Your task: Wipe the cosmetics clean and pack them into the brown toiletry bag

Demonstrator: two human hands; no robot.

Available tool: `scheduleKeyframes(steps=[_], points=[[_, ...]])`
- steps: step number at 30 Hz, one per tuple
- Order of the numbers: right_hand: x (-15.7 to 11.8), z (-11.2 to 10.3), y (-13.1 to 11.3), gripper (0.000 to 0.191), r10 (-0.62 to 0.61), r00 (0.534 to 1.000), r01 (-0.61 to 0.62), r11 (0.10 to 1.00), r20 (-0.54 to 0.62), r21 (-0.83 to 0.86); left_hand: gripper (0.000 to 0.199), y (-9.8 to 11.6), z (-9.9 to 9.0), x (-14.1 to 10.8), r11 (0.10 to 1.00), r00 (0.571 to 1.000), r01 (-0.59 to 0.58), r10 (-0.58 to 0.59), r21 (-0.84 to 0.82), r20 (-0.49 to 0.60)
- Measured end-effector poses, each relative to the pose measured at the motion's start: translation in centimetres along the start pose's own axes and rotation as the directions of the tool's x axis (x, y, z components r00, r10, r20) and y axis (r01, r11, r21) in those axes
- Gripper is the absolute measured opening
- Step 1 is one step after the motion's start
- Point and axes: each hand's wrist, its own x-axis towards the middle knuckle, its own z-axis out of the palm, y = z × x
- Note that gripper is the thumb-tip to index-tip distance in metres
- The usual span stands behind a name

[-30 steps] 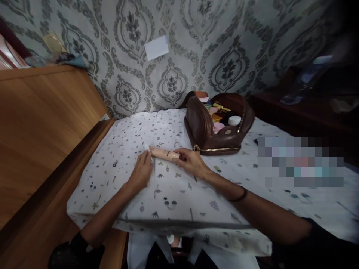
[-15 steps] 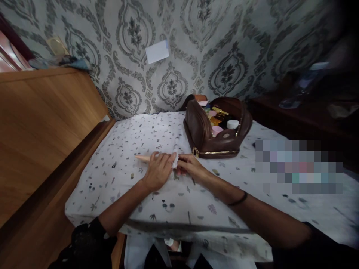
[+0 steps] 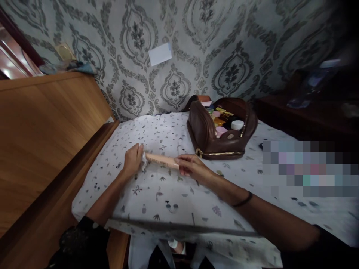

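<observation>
A slim peach-coloured tube (image 3: pixel 162 160) with lettering on its side lies level above the patterned cloth, between my two hands. My right hand (image 3: pixel 193 166) pinches the tube's right end between thumb and fingers. At the tube's left end, my left hand (image 3: pixel 132 160) is closed on a crumpled white tissue (image 3: pixel 144 161), which hides that tip. Behind my right hand stands a brown cosmetic bag (image 3: pixel 224 146), unzipped, with jars and gold-coloured items inside.
A white cloth with small printed motifs (image 3: pixel 157 134) covers the surface. A wooden panel (image 3: pixel 53 123) rises at left, and a patterned wall is behind. On dark furniture at right stands a clear bottle (image 3: pixel 311 84). A blurred-out patch (image 3: pixel 308 168) covers something on the right.
My left hand has slid left along the tube with the tissue, exposing the tube's lettered middle. My right hand stays at the right end. The view has shifted slightly.
</observation>
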Motion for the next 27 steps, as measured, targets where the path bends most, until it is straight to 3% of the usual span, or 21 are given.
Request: scheduleKeyframes(steps=[4, 7, 10, 15, 19, 23, 27], points=[[0.1, 0.0, 0.2, 0.039, 0.004, 1.000, -0.006, 0.996, 0.022, 0.090, 0.044, -0.9, 1.5, 1.0, 0.947, 0.958, 0.199, -0.242, -0.251, -0.153], [0.1, -0.1, 0.2, 0.037, 0.014, 0.999, -0.020, 0.984, 0.034, 0.177, 0.046, -1.2, 2.6, 1.9, 0.837, 0.899, 0.292, -0.406, -0.463, -0.166], [0.1, -0.2, 0.1, 0.034, 0.008, 0.999, -0.016, 0.970, 0.034, 0.243, 0.047, -0.9, 3.4, 2.3, 0.716, 0.855, 0.315, -0.499, -0.623, -0.142], [0.2, -0.1, 0.1, 0.029, 0.012, 0.998, -0.032, 0.951, 0.067, 0.308, 0.048, 0.6, 3.4, 2.0, 0.628, 0.846, 0.237, -0.509, -0.741, -0.160], [0.4, -0.2, 0.2, 0.025, 0.034, 0.992, -0.074, 0.935, 0.121, 0.347, 0.041, 2.3, 2.3, 1.7, 0.671, 0.866, 0.129, -0.435, -0.730, -0.246], [0.5, -0.4, 0.1, 0.025, 0.014, 0.987, -0.073, 0.927, 0.160, 0.369, 0.043, 3.7, 1.0, 1.4, 0.710, 0.906, 0.106, -0.358, -0.696, -0.227], [0.3, -0.2, 0.1, 0.032, -0.026, 0.976, -0.051, 0.939, 0.217, 0.341, 0.057, 4.5, 0.7, 1.5, 0.685, 0.880, 0.116, -0.406, -0.719, -0.245]])
